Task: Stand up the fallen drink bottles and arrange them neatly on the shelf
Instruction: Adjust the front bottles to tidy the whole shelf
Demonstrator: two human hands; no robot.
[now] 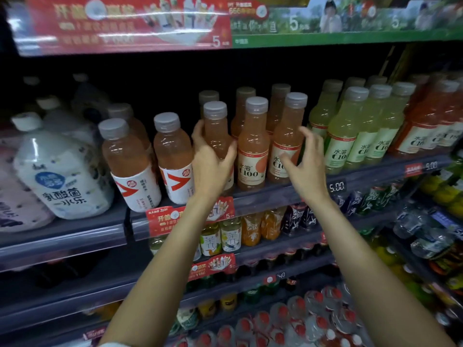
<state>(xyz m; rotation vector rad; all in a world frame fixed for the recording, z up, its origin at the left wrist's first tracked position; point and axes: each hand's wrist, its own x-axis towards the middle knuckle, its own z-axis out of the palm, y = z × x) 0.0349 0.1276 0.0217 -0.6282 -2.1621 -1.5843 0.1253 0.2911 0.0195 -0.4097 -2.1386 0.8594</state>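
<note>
My left hand [210, 156] grips an upright pink drink bottle [217, 131] with a grey cap at the front of the shelf [288, 196]. Two more pink C100 bottles [253, 149] stand upright to its right, with others behind them. My right hand [304, 161] hovers with loose, spread fingers in front of the rightmost pink bottle [288, 139], holding nothing. Left of my left hand stand two pink bottles with red-and-white labels [172, 156], also upright.
A large white jug-shaped bottle [60, 176] leans at the left. Yellow-green bottles [350, 136] and orange-red ones [431, 126] fill the right of the shelf. Lower shelves hold tea bottles [220, 236] and red-capped bottles [283, 319]. A banner [125, 23] overhangs above.
</note>
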